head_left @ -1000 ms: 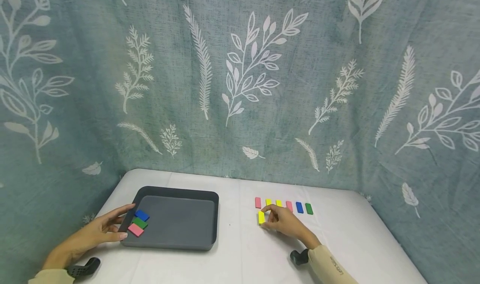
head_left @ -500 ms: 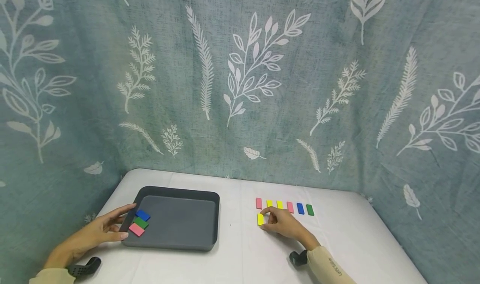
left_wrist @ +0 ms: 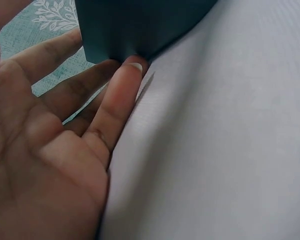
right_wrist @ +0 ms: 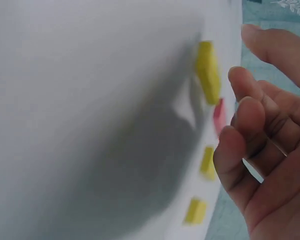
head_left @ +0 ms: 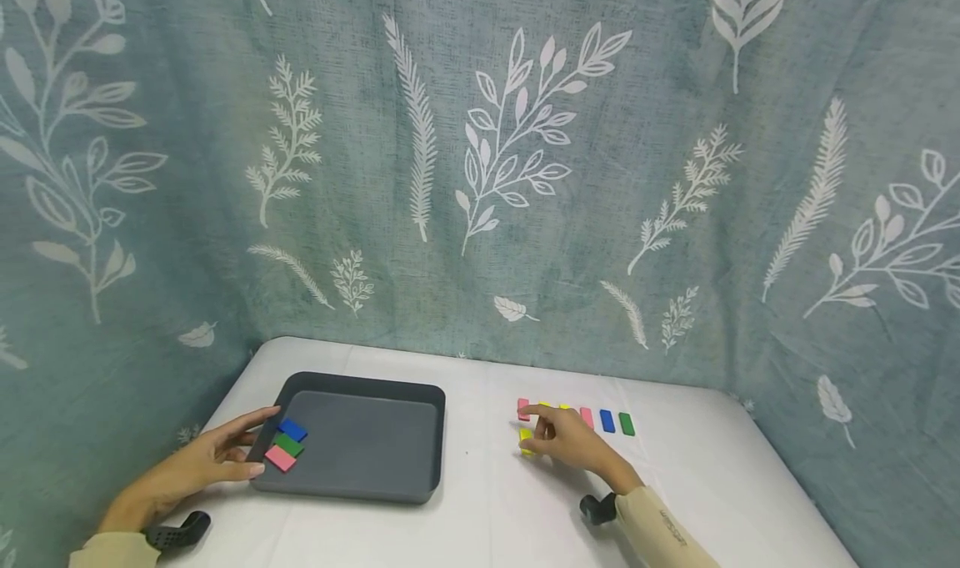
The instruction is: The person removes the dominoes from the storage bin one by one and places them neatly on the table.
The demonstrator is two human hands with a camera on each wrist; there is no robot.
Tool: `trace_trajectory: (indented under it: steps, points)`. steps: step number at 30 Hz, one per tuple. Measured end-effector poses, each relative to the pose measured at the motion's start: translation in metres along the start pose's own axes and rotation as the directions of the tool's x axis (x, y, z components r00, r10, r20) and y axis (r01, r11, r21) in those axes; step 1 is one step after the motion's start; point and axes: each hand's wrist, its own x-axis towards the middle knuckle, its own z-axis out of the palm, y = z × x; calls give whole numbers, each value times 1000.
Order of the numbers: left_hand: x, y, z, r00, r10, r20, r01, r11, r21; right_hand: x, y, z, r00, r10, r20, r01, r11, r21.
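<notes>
My left hand [head_left: 198, 472] rests against the left wall of the dark grey tray [head_left: 360, 497], fingers fairly straight; the left wrist view shows fingertips touching its outside. Inside the tray, near that wall, lie a blue block [head_left: 292, 430], a green block [head_left: 288, 444] and a pink block [head_left: 281, 458]. My right hand [head_left: 570, 443] hovers with parted fingers over a yellow block [head_left: 526, 441] on the table. In the right wrist view a gap shows between the fingertips and this yellow block [right_wrist: 207, 72]. The hand partly covers the row of blocks behind it.
Behind the right hand runs a row: a pink block [head_left: 523, 403], a yellow block [head_left: 543, 404], another yellow block [head_left: 564, 407], a second pink block [head_left: 587, 419], a blue block [head_left: 607, 421] and a green block [head_left: 627, 424]. Patterned curtains [head_left: 465, 284] enclose the white table [head_left: 480, 376].
The right hand has let go of the yellow block it pinched, its index finger lifting away toward the pink block. The left hand stays at the tray. The head view has shifted slightly.
</notes>
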Motion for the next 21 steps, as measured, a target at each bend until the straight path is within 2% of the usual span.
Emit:
trace_trajectory:
  steps: [8, 15, 21]
  points:
    - [0, 0, 0, 1000, 9, 22, -8, 999, -31, 32, -26, 3, 996, -91, 11, 91, 996, -11]
    - [0, 1, 0, 1000, 4, -3, -5, 1000, -26, 61, -48, 15, 988, -155, 5, 155, 988, 7]
    - [0, 0, 0, 1000, 6, -15, -6, 1000, -15, 83, -73, 29, 983, -181, 28, 180, 983, 42]
